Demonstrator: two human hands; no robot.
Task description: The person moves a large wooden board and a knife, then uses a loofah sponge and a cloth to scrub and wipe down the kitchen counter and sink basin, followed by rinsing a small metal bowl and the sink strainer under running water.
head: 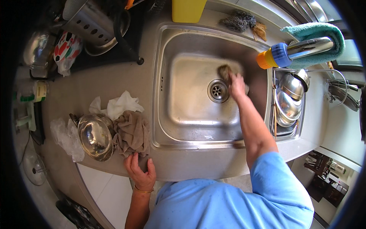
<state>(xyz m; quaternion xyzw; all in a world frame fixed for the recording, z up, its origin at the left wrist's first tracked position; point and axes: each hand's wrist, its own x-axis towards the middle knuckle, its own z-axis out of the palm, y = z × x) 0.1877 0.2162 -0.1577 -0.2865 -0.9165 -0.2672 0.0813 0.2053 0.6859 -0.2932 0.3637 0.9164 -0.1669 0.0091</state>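
My right hand (pixel 237 87) reaches into a stainless steel sink (pixel 187 86) and grips a brownish scrubbing pad or wad of cloth (pixel 224 72), slightly blurred. The pad is against the sink bottom, just above and right of the drain strainer (pixel 218 91). At the counter's front edge, left of the sink, my left hand (pixel 140 170) rests with thumb and fingers apart, holding nothing. Its fingertips are at the lower edge of a crumpled brown cloth (pixel 132 131); I cannot tell whether they touch it. An upturned metal bowl (pixel 95 137) lies beside that cloth.
White tissue (pixel 124 104) and a clear plastic bag (pixel 67 137) lie on the left counter. A faucet with a blue and orange nozzle (pixel 273 55) overhangs the sink's right side. Steel bowls (pixel 289 100) fill a rack there. Steel wool (pixel 238 21) and a yellow container (pixel 188 11) stand behind.
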